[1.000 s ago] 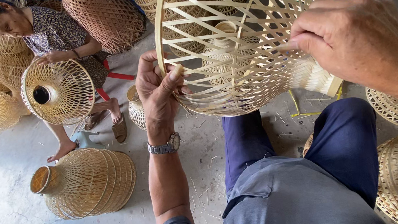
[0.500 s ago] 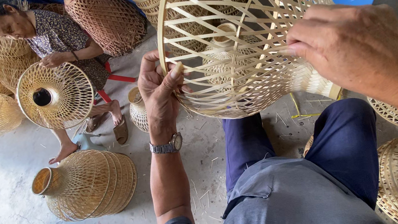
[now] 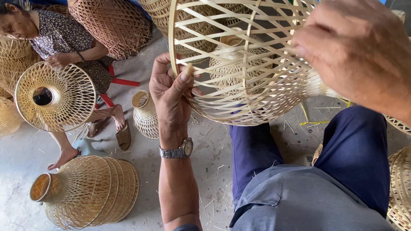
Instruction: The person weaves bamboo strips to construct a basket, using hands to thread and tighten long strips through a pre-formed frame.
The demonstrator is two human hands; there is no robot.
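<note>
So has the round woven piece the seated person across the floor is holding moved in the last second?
Yes. That round woven piece has dropped lower and slightly left, closer to the stack of shades lying on the floor.

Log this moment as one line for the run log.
left hand: grips rim of pale open-weave bamboo lampshade | right hand: on its outer side | floor: stack of woven bamboo shades | another person opposite holds round shade

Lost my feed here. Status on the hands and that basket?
Left hand grips woven basket at its rim. Right hand on its far side. Basket held above the lap. Nothing in the way.
</note>
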